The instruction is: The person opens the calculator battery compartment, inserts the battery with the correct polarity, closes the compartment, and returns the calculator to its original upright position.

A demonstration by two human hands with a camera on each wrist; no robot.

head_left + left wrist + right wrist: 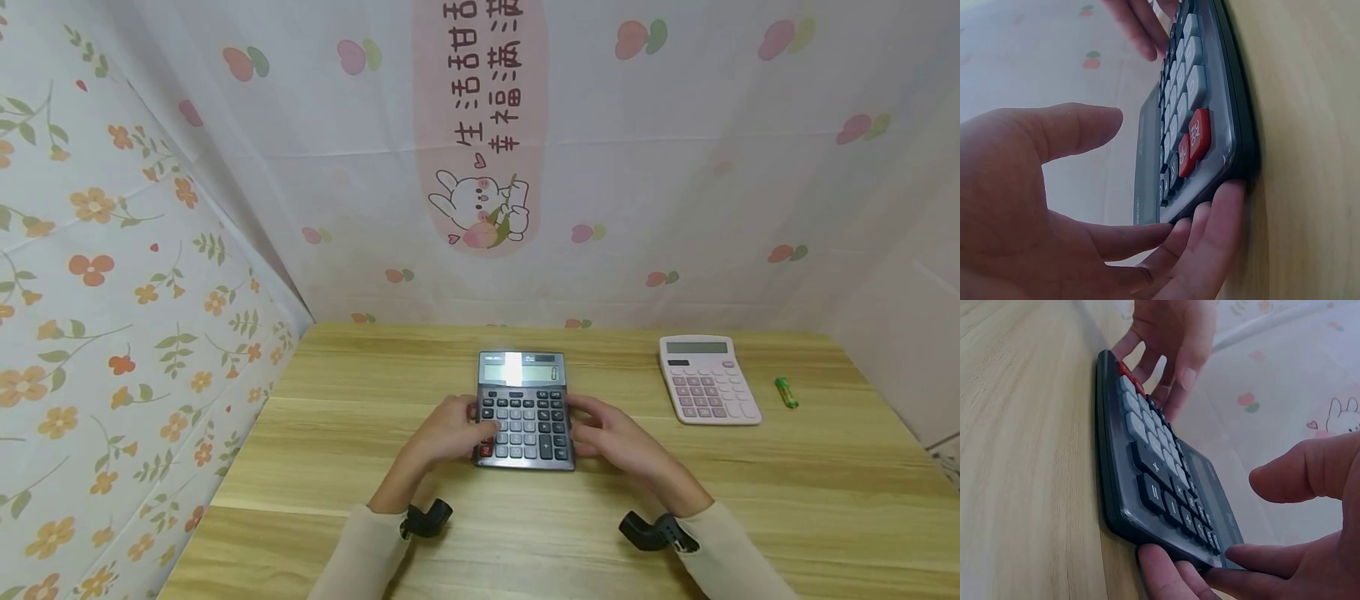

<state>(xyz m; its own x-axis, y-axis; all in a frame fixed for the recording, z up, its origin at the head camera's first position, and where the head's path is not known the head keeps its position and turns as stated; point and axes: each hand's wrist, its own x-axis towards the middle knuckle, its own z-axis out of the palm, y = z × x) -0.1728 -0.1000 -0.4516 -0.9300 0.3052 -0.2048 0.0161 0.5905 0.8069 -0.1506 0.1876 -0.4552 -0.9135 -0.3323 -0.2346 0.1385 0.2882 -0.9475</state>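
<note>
A dark grey calculator [525,429] with grey, black and red keys lies on the wooden table, its display showing a 0. My left hand [452,429] is at its left side, fingertips against the edge near the red keys [1196,137]. The left thumb [1088,128] is raised apart from the keys. On the opposite side, my right hand [611,433] touches the right edge with its fingers. The right thumb [1291,475] likewise stands off the calculator, over the side with the equals key [1152,492].
A white and pink calculator [708,379] lies farther right on the table [337,392]. Beyond it is a green battery [786,392]. A patterned curtain [360,183] hangs behind the table, and a floral cloth [112,333] covers the left side.
</note>
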